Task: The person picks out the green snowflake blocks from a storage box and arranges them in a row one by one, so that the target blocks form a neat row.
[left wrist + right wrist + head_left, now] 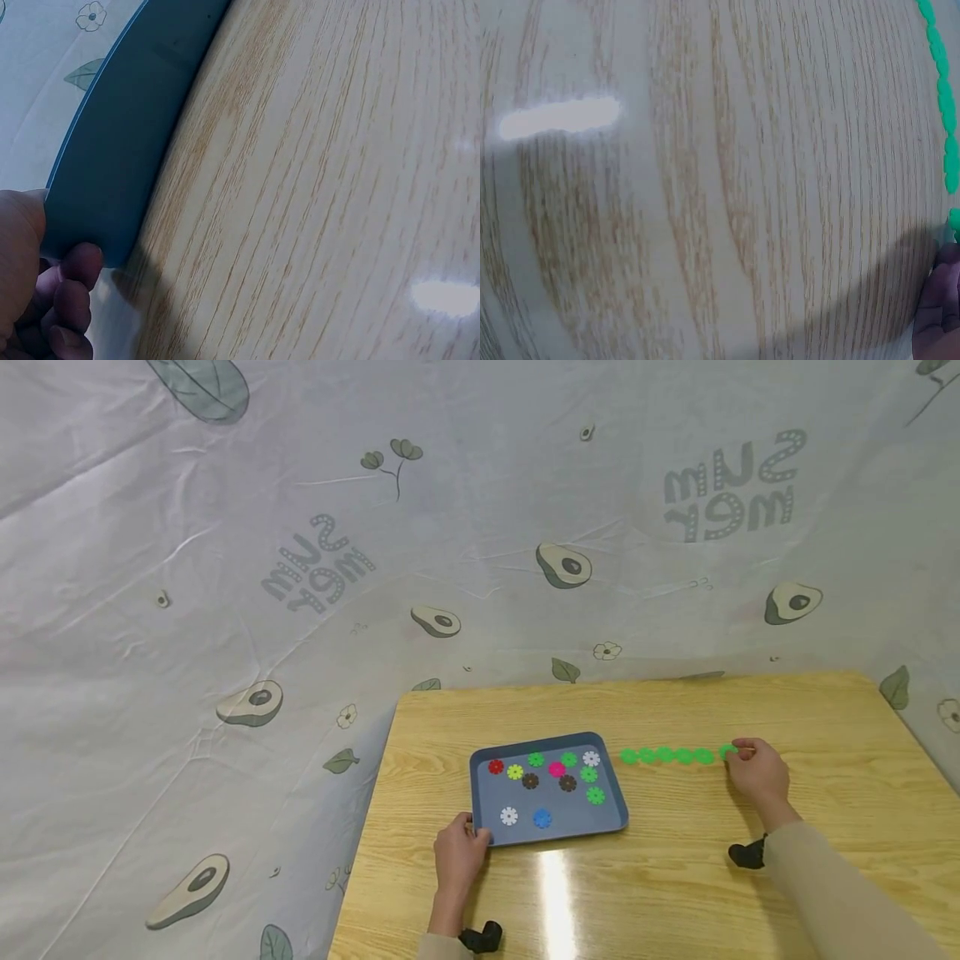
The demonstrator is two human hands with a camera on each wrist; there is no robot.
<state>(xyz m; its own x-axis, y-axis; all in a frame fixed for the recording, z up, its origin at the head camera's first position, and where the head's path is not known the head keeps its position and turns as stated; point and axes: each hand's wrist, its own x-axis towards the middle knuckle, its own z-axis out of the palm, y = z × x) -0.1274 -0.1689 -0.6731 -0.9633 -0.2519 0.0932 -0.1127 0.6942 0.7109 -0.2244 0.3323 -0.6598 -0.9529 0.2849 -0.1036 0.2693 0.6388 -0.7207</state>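
Note:
A shallow blue-grey tray (510, 837) lies on the table. My left hand (457, 858) grips its near left corner; the left wrist view shows the thumb at the rim and curled fingers (71, 304) below the tray wall (112, 135). Inside are notched flower-shaped discs: a red disc (496, 767), a yellow disc (514, 772), a blue disc (542, 818), and several green, brown, white and pink ones. Right of the tray runs a row of green discs (665, 755). My right hand (759, 775) pinches another green disc (726, 749), slightly apart from the row's right end.
The wooden table (645, 893) meets a printed cloth (495, 527) at its back and left edges. Light glares off the tabletop in front of the tray. Black wrist-worn devices, such as the right one (747, 855), sit under each wrist.

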